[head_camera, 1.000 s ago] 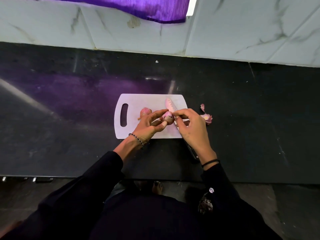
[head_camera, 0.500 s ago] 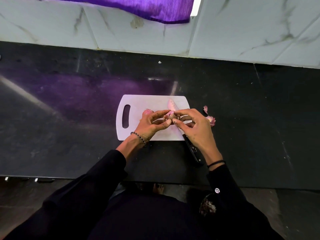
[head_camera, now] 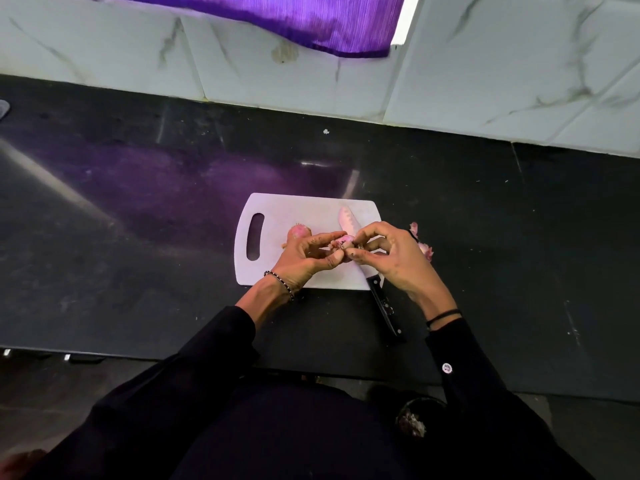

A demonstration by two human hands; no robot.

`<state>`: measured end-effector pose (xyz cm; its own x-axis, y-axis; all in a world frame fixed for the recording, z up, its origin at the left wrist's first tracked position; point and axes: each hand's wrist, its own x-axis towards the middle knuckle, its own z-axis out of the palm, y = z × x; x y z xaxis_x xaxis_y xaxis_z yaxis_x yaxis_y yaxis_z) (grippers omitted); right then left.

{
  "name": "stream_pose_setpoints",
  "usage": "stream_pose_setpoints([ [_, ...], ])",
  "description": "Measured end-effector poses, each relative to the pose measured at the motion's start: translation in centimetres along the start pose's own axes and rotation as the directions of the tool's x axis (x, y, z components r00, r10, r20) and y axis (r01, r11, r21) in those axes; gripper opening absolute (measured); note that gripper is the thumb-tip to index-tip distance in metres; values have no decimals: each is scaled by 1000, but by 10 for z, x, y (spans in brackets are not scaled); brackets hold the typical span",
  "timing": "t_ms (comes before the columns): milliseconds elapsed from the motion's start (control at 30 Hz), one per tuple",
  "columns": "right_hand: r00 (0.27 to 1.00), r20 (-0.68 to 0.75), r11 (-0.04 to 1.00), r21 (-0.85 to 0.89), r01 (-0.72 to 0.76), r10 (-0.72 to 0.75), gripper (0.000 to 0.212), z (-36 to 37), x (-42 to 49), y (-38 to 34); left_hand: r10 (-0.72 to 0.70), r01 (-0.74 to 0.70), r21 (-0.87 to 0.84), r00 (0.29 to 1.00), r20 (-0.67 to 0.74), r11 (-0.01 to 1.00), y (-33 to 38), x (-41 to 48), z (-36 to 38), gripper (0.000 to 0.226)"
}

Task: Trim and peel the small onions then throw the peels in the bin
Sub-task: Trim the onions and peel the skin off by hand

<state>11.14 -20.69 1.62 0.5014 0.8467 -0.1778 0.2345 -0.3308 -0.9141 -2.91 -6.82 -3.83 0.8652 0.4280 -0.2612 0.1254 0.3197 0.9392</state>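
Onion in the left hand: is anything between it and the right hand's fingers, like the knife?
Nothing visible is. The left hand grips the small onion over the cutting board, and the right hand pinches at its skin directly. The knife lies on the board under both hands, unheld.

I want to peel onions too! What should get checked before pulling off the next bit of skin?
1. Onion held firm: ok, the left hand grips the small onion above the cutting board.
2. Skin caught: cannot tell; the right hand pinches at the onion, and fingertips hide the skin.
3. Knife put down: ok, the knife lies on the board under the hands, handle hanging off the near edge.
4. Next onion ready: ok, the second onion sits on the board.
5. Peels cleared: not ok, loose peels lie on the counter right of the board.
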Motion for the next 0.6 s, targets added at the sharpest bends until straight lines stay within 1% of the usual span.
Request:
stream_pose_setpoints([
  [133,1000,-17,1000,-1,17,-18,20,-1,5,-3,29,-28,45,999,-18,999,-1,4,-3,41],
  [233,1000,-11,998,-52,23,-23,19,0,9,-2,41,-39,52,999,-35,998,0,4,-3,42],
  [333,999,-20,1000,16,25,-25,16,8,7,2,64,-62,34,996,-60,998,4,5,-5,38],
  [367,999,-39,999,32,24,-23,16,11,6,3,70,-69,21,996,-52,997,6,6,-5,39],
  [467,989,-144,999,-9,40,-41,17,19,1,6,83,-84,-19,996,-30,996,12,9,-5,41],
  [533,975,-218,999,11,51,-47,23,20,-3,6,79,-79,-27,997,-25,996,12,10,-5,41],
  [600,971,-236,997,46,59,-47,30,20,-5,4,75,-75,-24,997,-28,997,10,11,-4,42],
])
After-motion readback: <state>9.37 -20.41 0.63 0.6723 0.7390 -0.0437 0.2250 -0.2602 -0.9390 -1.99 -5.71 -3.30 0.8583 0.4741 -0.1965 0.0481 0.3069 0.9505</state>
